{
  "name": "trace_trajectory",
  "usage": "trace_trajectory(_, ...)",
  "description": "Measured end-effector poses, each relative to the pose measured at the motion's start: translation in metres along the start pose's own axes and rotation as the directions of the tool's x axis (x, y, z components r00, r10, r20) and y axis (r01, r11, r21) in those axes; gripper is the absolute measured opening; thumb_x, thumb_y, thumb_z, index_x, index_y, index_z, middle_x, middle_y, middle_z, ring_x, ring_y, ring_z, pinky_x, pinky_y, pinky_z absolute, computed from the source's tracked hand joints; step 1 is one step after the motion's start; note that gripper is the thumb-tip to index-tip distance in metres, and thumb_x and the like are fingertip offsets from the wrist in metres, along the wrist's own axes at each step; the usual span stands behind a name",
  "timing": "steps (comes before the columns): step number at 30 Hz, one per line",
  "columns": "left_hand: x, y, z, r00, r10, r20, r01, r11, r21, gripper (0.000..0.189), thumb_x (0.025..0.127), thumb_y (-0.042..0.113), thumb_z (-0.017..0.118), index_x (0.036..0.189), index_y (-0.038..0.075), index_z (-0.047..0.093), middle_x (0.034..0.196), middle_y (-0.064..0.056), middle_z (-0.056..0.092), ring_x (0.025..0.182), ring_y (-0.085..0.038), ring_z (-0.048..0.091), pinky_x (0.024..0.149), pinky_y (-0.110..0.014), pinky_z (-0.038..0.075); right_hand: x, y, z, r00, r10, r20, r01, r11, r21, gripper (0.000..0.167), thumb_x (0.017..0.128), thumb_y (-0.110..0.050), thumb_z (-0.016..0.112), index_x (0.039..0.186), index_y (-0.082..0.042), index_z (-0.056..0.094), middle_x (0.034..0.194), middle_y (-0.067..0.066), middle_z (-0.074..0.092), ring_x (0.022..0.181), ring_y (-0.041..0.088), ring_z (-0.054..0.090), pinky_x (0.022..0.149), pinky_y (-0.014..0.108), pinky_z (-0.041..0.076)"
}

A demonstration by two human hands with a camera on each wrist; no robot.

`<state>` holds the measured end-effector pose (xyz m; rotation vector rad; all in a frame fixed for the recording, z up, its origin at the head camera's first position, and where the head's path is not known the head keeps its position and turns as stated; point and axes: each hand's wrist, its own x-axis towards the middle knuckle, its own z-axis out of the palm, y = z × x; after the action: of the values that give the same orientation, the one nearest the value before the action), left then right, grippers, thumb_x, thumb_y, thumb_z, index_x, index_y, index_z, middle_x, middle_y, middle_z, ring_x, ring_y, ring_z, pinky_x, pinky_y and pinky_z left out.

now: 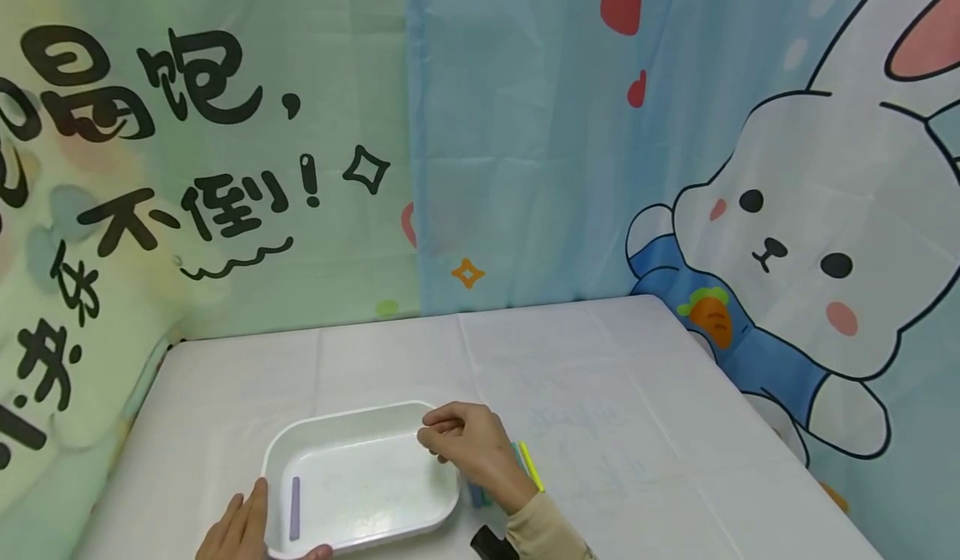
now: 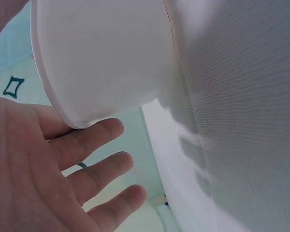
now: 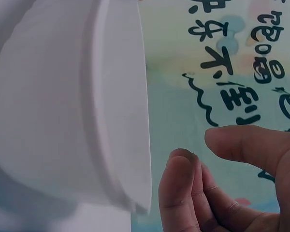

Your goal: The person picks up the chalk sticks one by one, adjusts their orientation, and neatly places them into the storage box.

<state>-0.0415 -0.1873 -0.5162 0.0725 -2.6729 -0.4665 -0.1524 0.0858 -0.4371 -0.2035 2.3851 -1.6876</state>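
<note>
A white tray (image 1: 375, 477) with a raised rim stands on the table, and a thin purple stick (image 1: 295, 508) lies inside it near the left wall. My left hand (image 1: 240, 531) rests at the tray's near left corner. Its fingers (image 2: 104, 137) lie nearly straight along the outer wall, with the thumb by the front rim. Over the tray's right rim hovers my right hand (image 1: 468, 443), fingers loosely bent. In the right wrist view the thumb (image 3: 241, 142) and forefinger stand apart with nothing visible between them.
Several coloured sticks, among them a yellow one (image 1: 532, 467), lie right of the tray, partly hidden by the right hand. A black object (image 1: 493, 545) shows under the right sleeve. White cloth covers the table (image 1: 600, 393). Printed curtains (image 1: 525, 127) hang behind it.
</note>
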Motion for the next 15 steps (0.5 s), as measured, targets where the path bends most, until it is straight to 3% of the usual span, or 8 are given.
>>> trace_trajectory(8,0.0,0.001,-0.001,1.0,-0.003,0.012,0.003,1.0,0.007,0.122,0.062,0.081,0.076,0.134,-0.015,0.053,0.12,-0.038,0.062,0.111,-0.054,0.06,0.088,-0.061,0.053,0.0,0.006,-0.023,0.999,-0.007,-0.038,0.006,1.0,-0.028,0.032,0.09,-0.024,0.073,0.113,0.0,0.072,0.095,0.006,0.071,0.075,0.023,0.07,0.073,0.042,0.06)
trace_trajectory(15,-0.002,0.001,0.002,0.999,0.012,-0.044,-0.013,1.0,-0.019,0.117,0.062,0.077,0.079,0.131,-0.015,0.055,0.116,-0.037,0.064,0.107,-0.055,0.062,0.084,-0.062,0.054,0.001,0.015,-0.039,0.997,0.024,-0.074,-0.025,1.0,-0.017,0.032,0.09,-0.023,0.073,0.113,-0.001,0.071,0.097,0.008,0.071,0.08,0.031,0.071,0.074,0.043,0.061)
